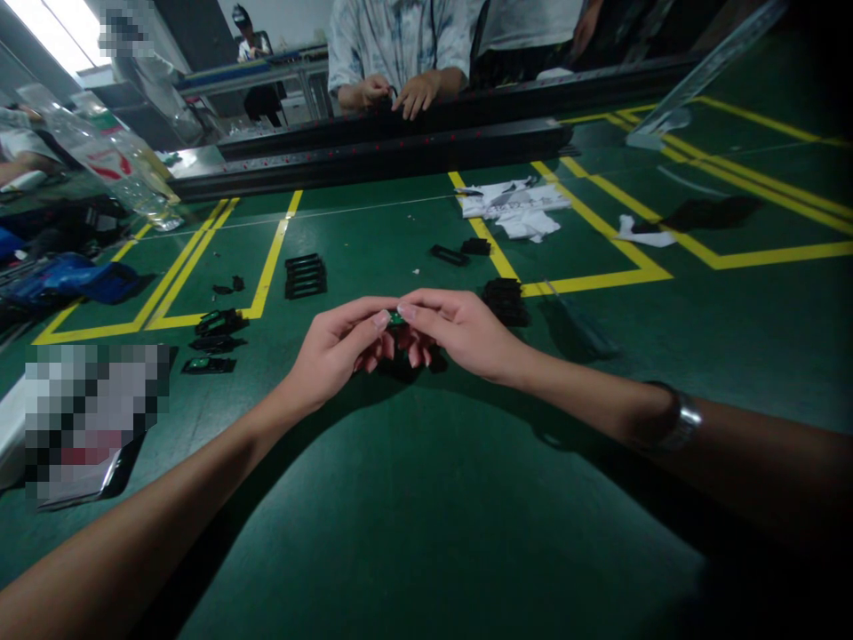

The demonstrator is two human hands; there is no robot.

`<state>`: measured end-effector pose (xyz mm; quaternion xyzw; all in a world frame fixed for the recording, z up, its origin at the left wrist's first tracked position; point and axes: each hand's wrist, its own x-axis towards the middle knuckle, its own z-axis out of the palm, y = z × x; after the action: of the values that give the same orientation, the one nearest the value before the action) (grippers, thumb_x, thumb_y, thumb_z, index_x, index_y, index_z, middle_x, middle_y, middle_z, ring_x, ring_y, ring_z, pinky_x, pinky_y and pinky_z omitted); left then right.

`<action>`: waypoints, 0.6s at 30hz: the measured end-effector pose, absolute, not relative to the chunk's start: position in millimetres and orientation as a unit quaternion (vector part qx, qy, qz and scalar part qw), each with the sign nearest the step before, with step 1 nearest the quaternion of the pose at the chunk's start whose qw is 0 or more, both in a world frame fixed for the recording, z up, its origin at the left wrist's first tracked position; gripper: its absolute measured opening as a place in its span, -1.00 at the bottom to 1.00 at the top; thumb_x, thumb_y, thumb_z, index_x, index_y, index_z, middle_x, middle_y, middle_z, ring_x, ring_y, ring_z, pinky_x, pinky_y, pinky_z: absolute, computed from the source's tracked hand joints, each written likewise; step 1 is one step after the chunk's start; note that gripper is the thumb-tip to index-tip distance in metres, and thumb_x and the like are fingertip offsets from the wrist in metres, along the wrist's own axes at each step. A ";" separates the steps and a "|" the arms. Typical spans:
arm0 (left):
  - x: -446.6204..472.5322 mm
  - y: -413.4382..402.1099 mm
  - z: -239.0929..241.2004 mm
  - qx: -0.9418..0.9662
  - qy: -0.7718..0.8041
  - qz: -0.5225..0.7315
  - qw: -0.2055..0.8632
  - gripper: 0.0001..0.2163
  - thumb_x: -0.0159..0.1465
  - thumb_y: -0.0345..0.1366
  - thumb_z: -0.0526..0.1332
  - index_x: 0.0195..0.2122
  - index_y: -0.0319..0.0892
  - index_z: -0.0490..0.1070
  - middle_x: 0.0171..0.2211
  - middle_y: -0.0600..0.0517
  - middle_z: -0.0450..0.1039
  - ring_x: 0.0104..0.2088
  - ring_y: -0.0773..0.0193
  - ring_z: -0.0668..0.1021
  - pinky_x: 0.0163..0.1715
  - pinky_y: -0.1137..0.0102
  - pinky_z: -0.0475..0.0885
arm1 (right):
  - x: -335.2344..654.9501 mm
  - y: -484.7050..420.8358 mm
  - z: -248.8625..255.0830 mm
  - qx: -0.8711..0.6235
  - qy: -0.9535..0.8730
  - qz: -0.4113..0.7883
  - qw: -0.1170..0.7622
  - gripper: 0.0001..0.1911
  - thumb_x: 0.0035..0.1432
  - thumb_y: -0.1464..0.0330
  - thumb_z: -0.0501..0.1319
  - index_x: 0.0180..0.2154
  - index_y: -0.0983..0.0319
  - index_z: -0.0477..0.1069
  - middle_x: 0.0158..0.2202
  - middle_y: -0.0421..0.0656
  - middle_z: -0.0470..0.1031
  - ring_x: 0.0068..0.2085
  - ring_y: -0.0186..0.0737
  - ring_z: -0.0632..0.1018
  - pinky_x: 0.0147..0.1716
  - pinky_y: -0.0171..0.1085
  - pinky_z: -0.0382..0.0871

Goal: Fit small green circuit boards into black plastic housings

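The bare left hand point(339, 348) and bare right hand point(466, 331) met above the matte green tabletop point(426, 516), pinching a small green-and-black piece point(395, 317) between their fingertips. To the left lay three narrow black plastic parts, the nearest showing green inside point(208, 364), and farther back a slotted black plastic group point(306, 276), while a dark stack of black plastic parts point(505, 302) sat just beyond the right hand. Crumpled white printed paper point(513, 209) rested farther off, before a long black rail point(386, 158) and a co-worker's two hands point(418, 93).
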<state>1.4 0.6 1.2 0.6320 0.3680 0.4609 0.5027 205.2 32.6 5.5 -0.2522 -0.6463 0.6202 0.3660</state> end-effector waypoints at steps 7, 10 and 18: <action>1.4 -0.2 2.4 0.640 0.361 0.457 0.502 -0.71 0.46 -0.18 0.23 0.16 0.01 0.57 -0.47 0.06 0.50 -0.58 0.41 0.45 -0.63 0.55 0.31 | 205.0 34.2 6.2 -0.241 -0.658 0.610 0.369 -0.75 0.43 0.22 0.22 -0.26 0.25 0.45 -0.46 -0.23 0.55 -0.52 -0.37 0.55 -0.56 -0.37 0.36; 1.3 0.3 2.3 0.639 0.363 0.458 0.501 -0.72 0.46 -0.17 0.24 0.14 0.01 0.58 -0.47 0.05 0.51 -0.58 0.40 0.45 -0.63 0.54 0.31 | 205.1 34.3 5.6 -0.240 -0.654 0.615 0.370 -0.76 0.43 0.23 0.22 -0.26 0.25 0.44 -0.46 -0.24 0.55 -0.53 -0.36 0.56 -0.56 -0.37 0.37; 1.4 0.6 0.8 0.639 0.358 0.460 0.502 -0.72 0.46 -0.19 0.24 0.15 0.01 0.59 -0.47 0.06 0.51 -0.57 0.42 0.47 -0.64 0.57 0.32 | 205.4 33.3 6.0 -0.244 -0.654 0.616 0.366 -0.78 0.43 0.25 0.21 -0.23 0.26 0.47 -0.46 -0.24 0.55 -0.52 -0.37 0.56 -0.55 -0.37 0.37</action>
<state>1.4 0.6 0.8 0.6388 0.3579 0.4603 0.5019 205.4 33.3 6.0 -0.2444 -0.6538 0.6157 0.3657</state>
